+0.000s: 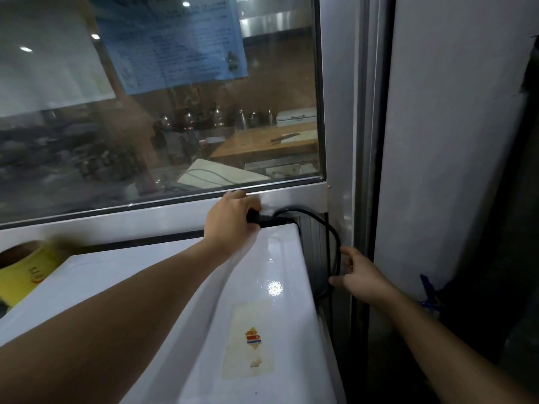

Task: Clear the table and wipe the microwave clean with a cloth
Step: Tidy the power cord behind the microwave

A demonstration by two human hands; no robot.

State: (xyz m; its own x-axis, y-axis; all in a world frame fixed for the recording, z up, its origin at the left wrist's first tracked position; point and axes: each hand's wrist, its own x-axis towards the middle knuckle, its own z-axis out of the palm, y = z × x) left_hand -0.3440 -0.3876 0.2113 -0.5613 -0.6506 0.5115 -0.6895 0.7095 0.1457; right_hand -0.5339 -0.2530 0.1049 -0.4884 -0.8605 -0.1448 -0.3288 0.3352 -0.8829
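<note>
A glazed partition [163, 112] in a pale metal frame backs the work area; through the glass a kitchen counter with bottles and a wooden board is dimly visible, and a blue printed notice [175, 39] is stuck on the pane. Directly below the sill stands the white microwave [163, 287], seen from above, its glossy top running from lower left to the rear right corner. A worn label [252, 342] sits on the top near the right edge. A roll of yellow tape [22, 271] rests at the far left, at the top's left edge.

The rear right corner of the microwave lies close under the window frame, leaving only a narrow slot behind. To the right, a tight dark gap separates the microwave's side from a vertical frame post and a grey panel [455, 141].

The left hand [232, 220] reaches across the top to the rear corner, fingers curled round a black plug [262, 220]. From it a black cord [332, 243] loops out and drops down the gap. The right hand [361, 277] is in that gap, fingers spread and relaxed, thumb and fingertips just at the cord; whether it actually touches cannot be told.
</note>
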